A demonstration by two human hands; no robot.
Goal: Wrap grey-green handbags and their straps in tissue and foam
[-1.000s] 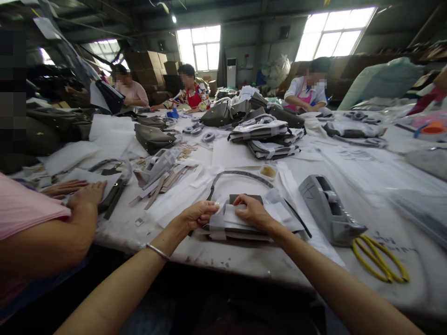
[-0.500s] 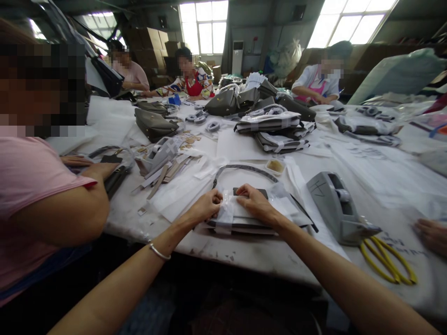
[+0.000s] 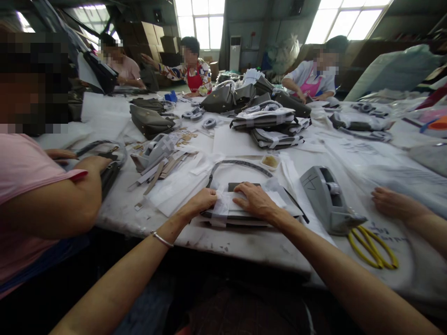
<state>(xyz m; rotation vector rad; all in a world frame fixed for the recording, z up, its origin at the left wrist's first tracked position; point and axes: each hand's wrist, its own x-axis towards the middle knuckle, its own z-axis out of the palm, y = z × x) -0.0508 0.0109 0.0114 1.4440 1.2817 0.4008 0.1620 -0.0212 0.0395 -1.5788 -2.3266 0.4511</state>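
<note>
A grey handbag (image 3: 249, 217), partly covered in white wrapping paper, lies flat in front of me near the table's edge. Its wrapped handle (image 3: 240, 163) arches away from me. A band of clear tape (image 3: 220, 211) runs down over the bag's left part. My left hand (image 3: 203, 200) is closed at the bag's left end, fingertips against the paper and tape. Across the top of the bag rests my right hand (image 3: 256, 200), open with fingers apart, partly over a dark flap (image 3: 233, 186). The bag's underside is hidden.
Right of the bag stand a grey tape dispenser (image 3: 323, 200) and yellow-handled scissors (image 3: 373, 249). A co-worker's hand (image 3: 394, 202) lies beyond. Another dispenser (image 3: 159, 145), card strips (image 3: 164, 170) and a small dish (image 3: 270, 162) lie around. Stacked bags (image 3: 265, 116) fill the middle. A co-worker (image 3: 42, 186) sits close left.
My right hand has gone from pinching near the tape to lying spread on the bag. My left hand stays at the left end. The co-worker's hand at right reaches further in.
</note>
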